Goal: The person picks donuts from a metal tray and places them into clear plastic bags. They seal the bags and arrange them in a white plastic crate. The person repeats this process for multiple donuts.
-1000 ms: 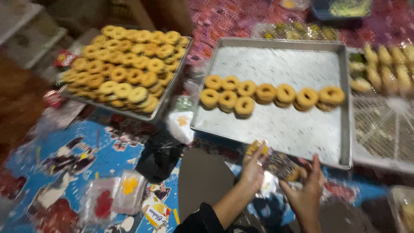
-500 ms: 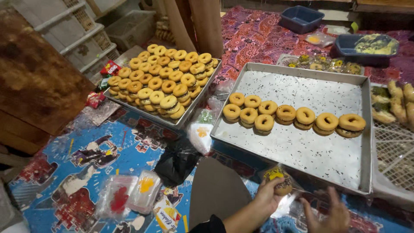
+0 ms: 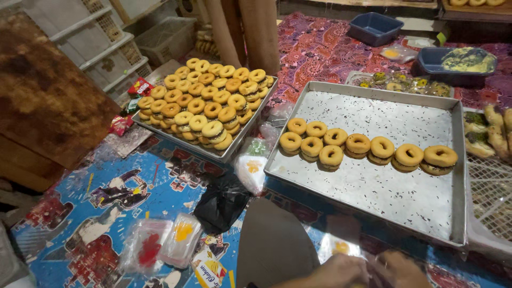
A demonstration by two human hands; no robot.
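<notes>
My left hand (image 3: 338,272) and my right hand (image 3: 401,268) are close together at the bottom edge, mostly cut off by it. They pinch a clear plastic bag (image 3: 337,247) with something yellow inside, just in front of the big metal tray (image 3: 373,109). On that tray lies a row of ring-shaped glazed donuts (image 3: 357,145), some of them doubled up. A second tray (image 3: 234,154) to the left is piled with several more donuts (image 3: 208,101).
A black plastic bag (image 3: 221,202) and clear plastic packs (image 3: 160,242) lie on the blue patterned mat. Two dark blue tubs (image 3: 376,26) (image 3: 458,61) stand at the back right. A wire rack (image 3: 490,197) with pastries (image 3: 490,128) is right, a wooden board (image 3: 42,90) left.
The view has tilted up and away, so both hands with the bag have slid down to the bottom edge. The trays have not moved.
</notes>
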